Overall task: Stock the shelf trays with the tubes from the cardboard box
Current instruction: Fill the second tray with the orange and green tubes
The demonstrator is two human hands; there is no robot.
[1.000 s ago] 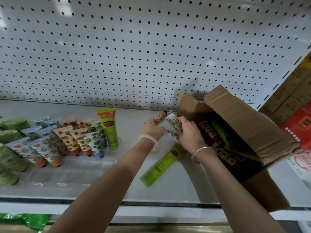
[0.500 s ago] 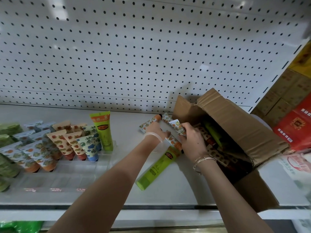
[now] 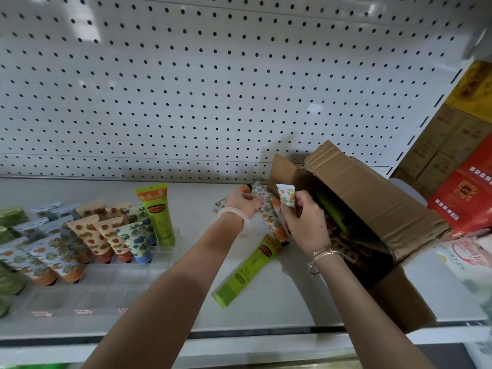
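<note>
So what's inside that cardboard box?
A green tube lies slanted inside, with what look like patterned tubes below in shadow. The box's flap and the right hand hide the rest, so the count cannot be told.

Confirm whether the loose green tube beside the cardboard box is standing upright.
No, the green tube lies flat on the shelf, beside the cardboard box.

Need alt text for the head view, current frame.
Left hand and right hand hold orange-print tubes beside an open cardboard box on a shelf. A green tube lies nearer; other tubes stand in trays at left.
</note>
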